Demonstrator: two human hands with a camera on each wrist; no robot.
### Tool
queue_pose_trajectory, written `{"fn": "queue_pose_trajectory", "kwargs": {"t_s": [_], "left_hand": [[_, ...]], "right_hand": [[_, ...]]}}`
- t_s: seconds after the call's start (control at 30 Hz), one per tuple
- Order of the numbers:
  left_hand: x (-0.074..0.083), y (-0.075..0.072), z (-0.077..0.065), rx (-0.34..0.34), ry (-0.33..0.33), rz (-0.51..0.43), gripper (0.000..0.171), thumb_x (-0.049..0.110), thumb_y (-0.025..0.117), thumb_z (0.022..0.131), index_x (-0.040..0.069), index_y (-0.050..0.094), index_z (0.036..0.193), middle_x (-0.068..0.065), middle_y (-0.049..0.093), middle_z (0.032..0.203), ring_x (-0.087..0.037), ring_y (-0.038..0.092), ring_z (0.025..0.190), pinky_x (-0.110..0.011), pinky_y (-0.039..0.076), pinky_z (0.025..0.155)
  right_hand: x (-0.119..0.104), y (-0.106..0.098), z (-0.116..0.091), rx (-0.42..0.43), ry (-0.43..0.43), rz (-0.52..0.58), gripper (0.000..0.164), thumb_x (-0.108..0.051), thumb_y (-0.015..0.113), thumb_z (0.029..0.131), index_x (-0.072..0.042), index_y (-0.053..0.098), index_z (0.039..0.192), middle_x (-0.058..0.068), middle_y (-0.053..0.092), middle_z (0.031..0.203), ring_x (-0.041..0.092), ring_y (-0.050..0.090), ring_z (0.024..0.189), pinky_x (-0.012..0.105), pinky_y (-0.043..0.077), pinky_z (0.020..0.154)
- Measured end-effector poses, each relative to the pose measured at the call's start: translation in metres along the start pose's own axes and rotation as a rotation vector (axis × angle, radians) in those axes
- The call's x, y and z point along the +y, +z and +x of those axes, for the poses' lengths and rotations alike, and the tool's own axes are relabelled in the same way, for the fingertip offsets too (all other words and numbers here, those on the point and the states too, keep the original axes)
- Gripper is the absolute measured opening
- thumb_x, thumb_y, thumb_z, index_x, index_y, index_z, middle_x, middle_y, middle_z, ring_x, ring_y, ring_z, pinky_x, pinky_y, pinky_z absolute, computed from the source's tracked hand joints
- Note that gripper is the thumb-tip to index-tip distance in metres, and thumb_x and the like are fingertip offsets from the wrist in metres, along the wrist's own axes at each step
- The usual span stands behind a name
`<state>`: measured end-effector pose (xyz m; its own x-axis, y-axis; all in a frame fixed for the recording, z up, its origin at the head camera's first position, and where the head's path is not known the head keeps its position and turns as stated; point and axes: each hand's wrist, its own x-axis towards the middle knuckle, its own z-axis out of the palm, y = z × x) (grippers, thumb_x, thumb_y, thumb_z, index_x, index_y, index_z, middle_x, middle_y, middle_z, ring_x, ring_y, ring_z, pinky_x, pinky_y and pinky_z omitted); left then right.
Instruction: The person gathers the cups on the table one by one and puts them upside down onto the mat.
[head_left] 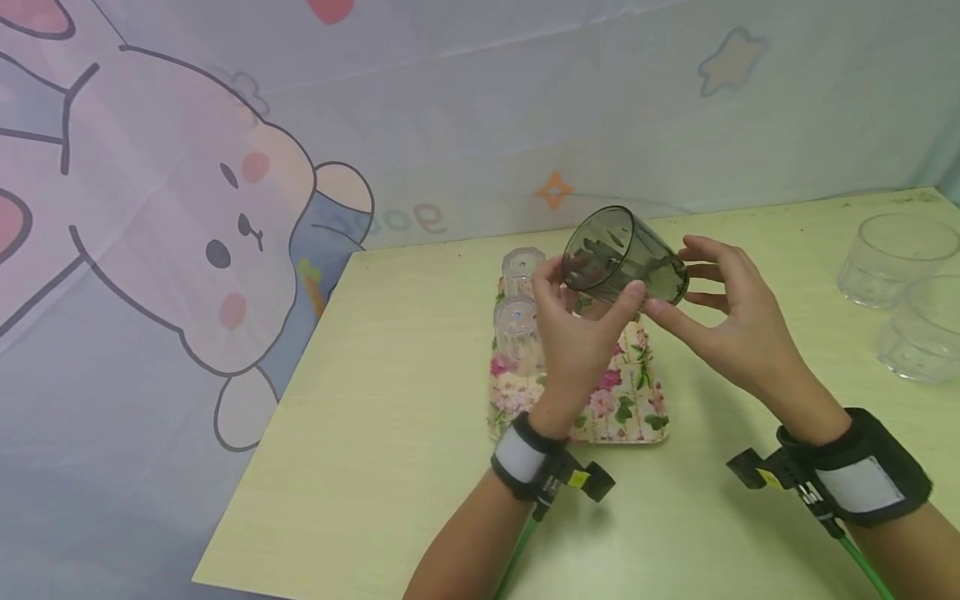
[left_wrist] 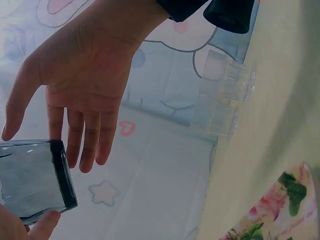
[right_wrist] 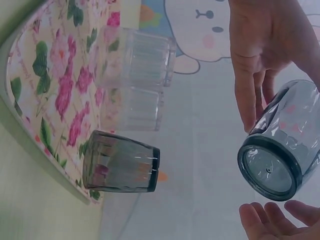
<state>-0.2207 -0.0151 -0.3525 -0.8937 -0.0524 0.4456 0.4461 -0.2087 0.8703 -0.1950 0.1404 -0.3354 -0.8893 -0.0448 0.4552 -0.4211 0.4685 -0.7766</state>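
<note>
A smoky grey drinking glass (head_left: pixel 652 271) is held tilted above the floral tray (head_left: pixel 630 429), its mouth to the left and its base to the right. My left hand (head_left: pixel 573 337) grips it near the rim between thumb and fingers. Around the base, my right hand (head_left: pixel 738 325) has its fingers spread and extended; the right wrist view shows its fingertips (right_wrist: pixel 270 215) just off the base. Another smoky glass (right_wrist: pixel 122 162) stands upside down on the tray, mostly hidden in the head view. Two clear glasses (head_left: pixel 517 325) are upside down along the tray's left side.
Two larger clear glasses (head_left: pixel 896 258) stand at the right of the pale yellow table (head_left: pixel 360 417). A cloth with a cartoon rabbit (head_left: pixel 247 225) hangs behind and left of the table. Green cables (head_left: pixel 517 546) run from both wrist cameras.
</note>
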Motion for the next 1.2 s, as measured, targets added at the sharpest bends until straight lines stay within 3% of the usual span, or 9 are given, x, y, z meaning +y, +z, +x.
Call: {"fn": "queue_pose_trajectory", "kwargs": {"t_s": [0.23, 0.4, 0.5, 0.6, 0.67, 0.87, 1.2], "left_hand": [[-0.001, 0.000, -0.005, 0.008, -0.016, -0.031, 0.062, 0.024, 0.072, 0.082, 0.016, 0.034, 0.130, -0.002, 0.046, 0.125, -0.010, 0.056, 0.112, -0.028, 0.057, 0.090], [-0.006, 0.000, -0.006, 0.000, 0.010, -0.074, 0.069, 0.047, 0.069, 0.082, 0.010, 0.033, 0.128, 0.000, 0.048, 0.120, -0.006, 0.056, 0.105, -0.019, 0.054, 0.085], [-0.008, 0.002, -0.006, -0.021, -0.003, -0.164, 0.076, 0.055, 0.069, 0.079, 0.010, 0.031, 0.127, -0.001, 0.048, 0.118, -0.007, 0.056, 0.105, -0.021, 0.055, 0.087], [-0.008, 0.003, -0.006, -0.037, -0.034, -0.271, 0.074, 0.051, 0.071, 0.078, 0.012, 0.030, 0.126, 0.000, 0.048, 0.118, -0.008, 0.056, 0.106, -0.029, 0.057, 0.090], [-0.009, 0.004, -0.007, -0.036, -0.048, -0.316, 0.071, 0.047, 0.071, 0.079, 0.014, 0.030, 0.125, 0.001, 0.048, 0.118, -0.009, 0.057, 0.107, -0.033, 0.057, 0.091], [-0.011, 0.004, -0.010, -0.021, -0.057, -0.300, 0.068, 0.045, 0.068, 0.080, 0.013, 0.031, 0.126, -0.003, 0.048, 0.120, -0.011, 0.058, 0.107, -0.038, 0.057, 0.092], [-0.010, 0.004, -0.013, -0.037, -0.070, -0.301, 0.070, 0.044, 0.066, 0.082, 0.013, 0.028, 0.131, -0.008, 0.044, 0.129, -0.013, 0.057, 0.114, -0.041, 0.056, 0.093]], "right_hand": [[0.001, 0.002, 0.000, -0.002, -0.013, -0.008, 0.080, -0.018, 0.076, 0.079, -0.009, 0.034, 0.147, 0.018, 0.043, 0.140, 0.035, 0.046, 0.123, -0.004, 0.035, 0.083], [0.000, 0.004, 0.000, 0.001, -0.011, -0.025, 0.084, -0.018, 0.079, 0.077, -0.011, 0.034, 0.147, 0.016, 0.042, 0.143, 0.029, 0.047, 0.118, -0.003, 0.035, 0.082], [0.000, 0.005, 0.000, 0.009, -0.034, -0.020, 0.085, -0.017, 0.079, 0.076, -0.011, 0.034, 0.147, 0.018, 0.043, 0.141, 0.034, 0.048, 0.117, -0.002, 0.034, 0.082], [0.000, 0.006, 0.000, 0.018, -0.050, -0.019, 0.086, -0.015, 0.080, 0.074, -0.011, 0.035, 0.147, 0.018, 0.043, 0.140, 0.034, 0.048, 0.116, -0.001, 0.034, 0.082], [0.000, 0.007, 0.000, 0.025, -0.054, -0.020, 0.086, -0.014, 0.081, 0.073, -0.012, 0.035, 0.146, 0.017, 0.044, 0.140, 0.023, 0.048, 0.116, -0.001, 0.034, 0.082], [0.001, 0.007, -0.001, 0.030, -0.066, -0.022, 0.086, -0.011, 0.081, 0.073, -0.012, 0.036, 0.146, 0.016, 0.045, 0.139, -0.011, 0.039, 0.107, 0.000, 0.035, 0.082], [0.001, 0.005, -0.001, 0.027, -0.078, -0.006, 0.083, -0.008, 0.081, 0.071, -0.011, 0.040, 0.143, 0.011, 0.046, 0.133, -0.010, 0.041, 0.106, 0.000, 0.036, 0.082]]}}
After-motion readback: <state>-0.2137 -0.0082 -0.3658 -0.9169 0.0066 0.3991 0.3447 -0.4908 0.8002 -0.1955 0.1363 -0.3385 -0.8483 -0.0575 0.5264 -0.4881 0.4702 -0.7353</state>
